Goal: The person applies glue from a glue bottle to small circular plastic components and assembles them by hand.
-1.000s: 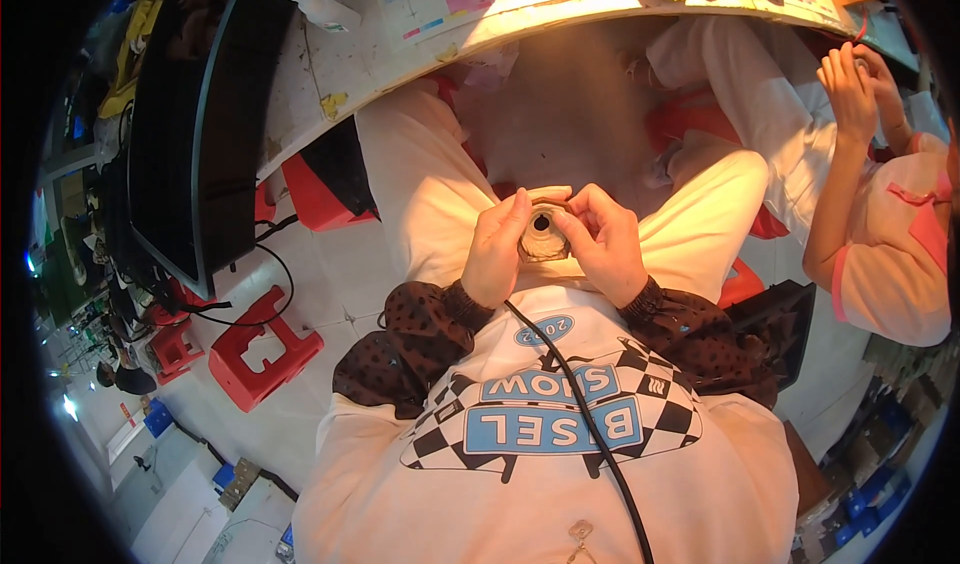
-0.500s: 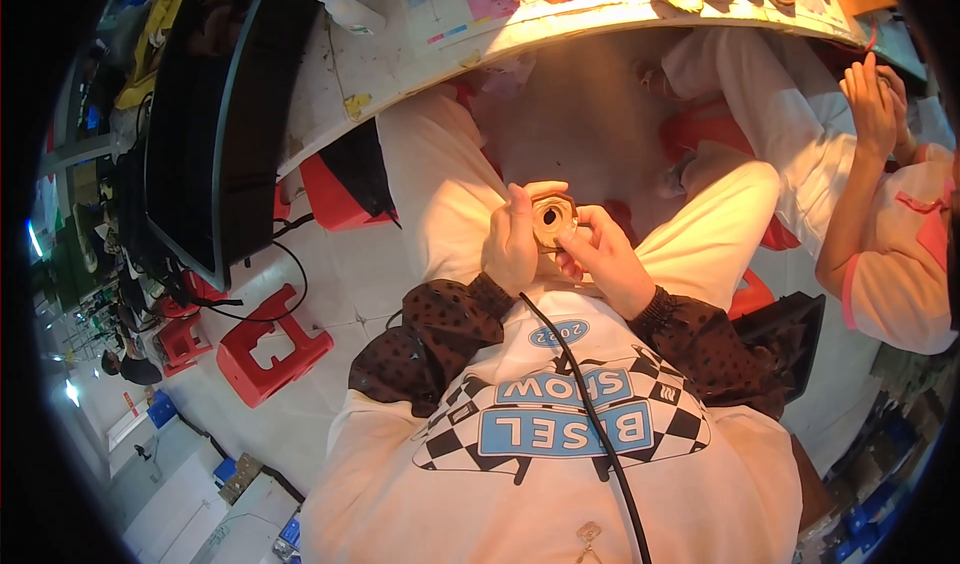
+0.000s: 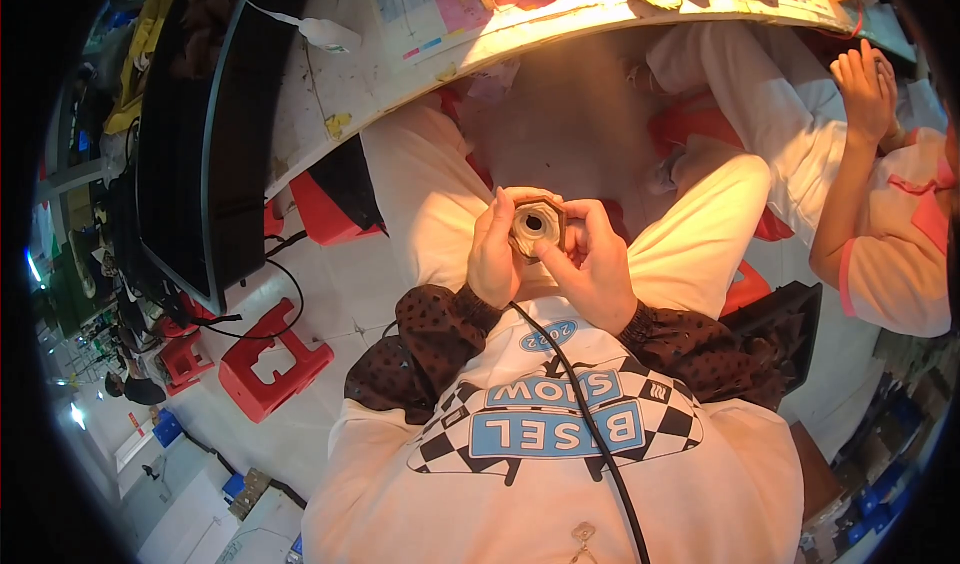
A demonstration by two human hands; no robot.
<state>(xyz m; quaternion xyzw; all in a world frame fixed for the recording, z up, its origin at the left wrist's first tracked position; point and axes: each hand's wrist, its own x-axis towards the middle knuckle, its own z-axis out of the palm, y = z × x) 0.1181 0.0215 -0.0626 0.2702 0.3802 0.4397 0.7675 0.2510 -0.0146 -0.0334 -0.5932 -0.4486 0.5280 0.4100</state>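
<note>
While the left hand (image 3: 493, 261) keeps its grip clamped on one side of the tan piece (image 3: 549, 231), the right hand (image 3: 603, 272) has shifted from its lower corner up its right edge and clamps there, thumb on the face. It now seems steadier, held from both sides above the pale trousers (image 3: 705, 234), short of the near edge of the worktop (image 3: 385, 86).

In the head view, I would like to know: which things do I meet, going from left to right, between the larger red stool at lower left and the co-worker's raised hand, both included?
Larger red stool → left hand → tan ring-shaped piece → right hand → co-worker's raised hand.
</note>
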